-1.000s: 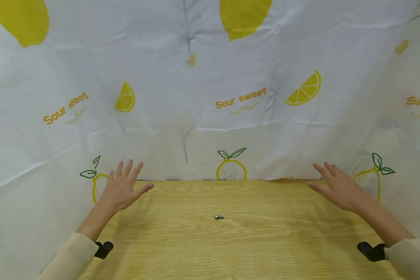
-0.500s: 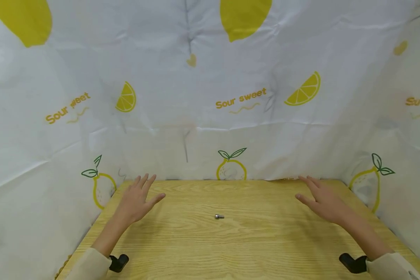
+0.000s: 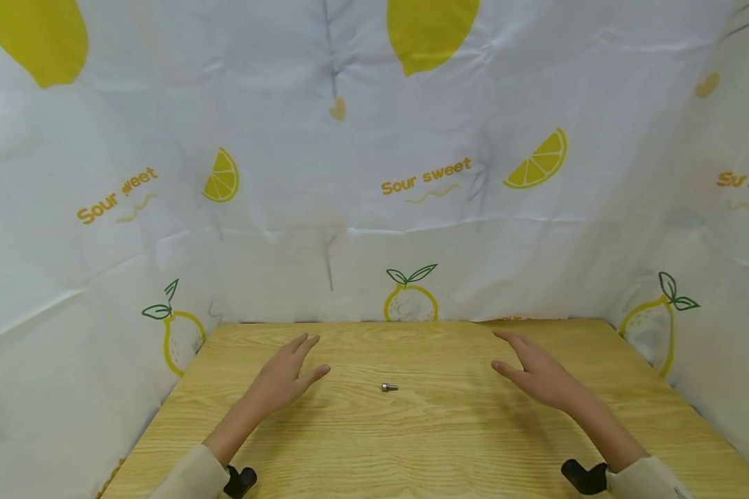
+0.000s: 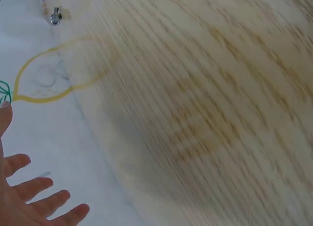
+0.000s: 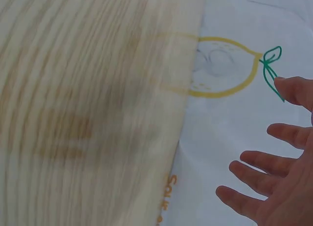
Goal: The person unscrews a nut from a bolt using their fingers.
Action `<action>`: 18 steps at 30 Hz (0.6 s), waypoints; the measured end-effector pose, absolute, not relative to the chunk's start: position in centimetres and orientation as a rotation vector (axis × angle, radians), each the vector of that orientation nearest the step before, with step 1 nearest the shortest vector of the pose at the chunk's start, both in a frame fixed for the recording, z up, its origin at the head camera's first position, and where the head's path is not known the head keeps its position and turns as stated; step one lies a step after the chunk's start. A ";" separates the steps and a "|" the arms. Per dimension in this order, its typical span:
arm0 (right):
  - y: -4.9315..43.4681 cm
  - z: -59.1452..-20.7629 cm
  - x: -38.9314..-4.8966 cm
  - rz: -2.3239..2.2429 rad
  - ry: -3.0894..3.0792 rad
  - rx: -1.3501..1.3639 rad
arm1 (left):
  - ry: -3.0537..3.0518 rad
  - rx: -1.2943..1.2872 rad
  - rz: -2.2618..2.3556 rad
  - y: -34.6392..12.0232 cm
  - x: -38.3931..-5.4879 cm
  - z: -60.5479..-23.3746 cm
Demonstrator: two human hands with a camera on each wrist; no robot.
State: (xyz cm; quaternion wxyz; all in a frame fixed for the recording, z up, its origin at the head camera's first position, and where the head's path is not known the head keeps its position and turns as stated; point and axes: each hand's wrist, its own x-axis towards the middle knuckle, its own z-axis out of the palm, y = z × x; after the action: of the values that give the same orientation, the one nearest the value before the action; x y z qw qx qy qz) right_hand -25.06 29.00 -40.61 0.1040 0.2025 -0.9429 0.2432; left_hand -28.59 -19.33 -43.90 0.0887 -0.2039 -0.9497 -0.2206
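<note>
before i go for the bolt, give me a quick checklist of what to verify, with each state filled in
1. Bolt within sight: ok, it lies on its side on the wooden tabletop, head toward the person's left.
2. Left grip free: ok, fingers extended, holding nothing.
3. Right grip free: ok, fingers extended, holding nothing.
4. Bolt seen by both wrist cameras: not ok, it shows near the top of the left wrist view but not in the right.
5. Contact made: not ok, neither grip touches the bolt.
6. Thread condition: cannot tell, too small.
</note>
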 end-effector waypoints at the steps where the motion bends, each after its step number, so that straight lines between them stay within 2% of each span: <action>1: 28.8 -40.8 -25.1 0.726 -2.780 0.602 | -2.833 -0.617 -0.675 -19.0 -28.6 -43.9; 18: 25.1 -42.4 -25.4 1.029 -2.797 0.663 | -2.895 -0.838 -0.708 -13.9 -30.2 -45.7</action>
State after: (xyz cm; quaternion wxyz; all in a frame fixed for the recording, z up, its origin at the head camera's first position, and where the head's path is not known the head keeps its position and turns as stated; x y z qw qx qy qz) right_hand -25.39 25.07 -42.42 0.0441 0.2169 -0.9152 0.3368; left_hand -30.19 -13.88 -45.66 0.0226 -0.2707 -0.9348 -0.2287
